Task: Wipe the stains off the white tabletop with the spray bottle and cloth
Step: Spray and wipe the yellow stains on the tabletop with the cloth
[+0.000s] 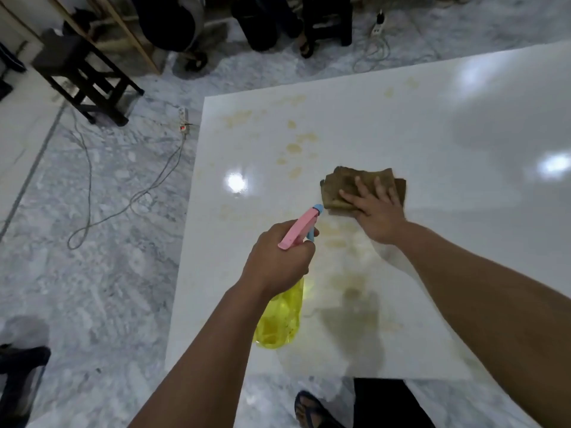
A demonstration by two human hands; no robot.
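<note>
My left hand grips the neck of a spray bottle with a yellow body and a pink and blue head, held above the near left part of the white tabletop, nozzle pointing away. My right hand lies flat with spread fingers on a folded brown cloth that rests on the tabletop. Yellowish-brown stains dot the surface beyond the cloth toward the far left corner. More smeared stains lie below my right hand.
The table's left edge and near edge border a grey marbled floor. Cables and a power strip lie on the floor at left. A dark stool stands at far left. People's legs show beyond the table. My sandalled foot is below.
</note>
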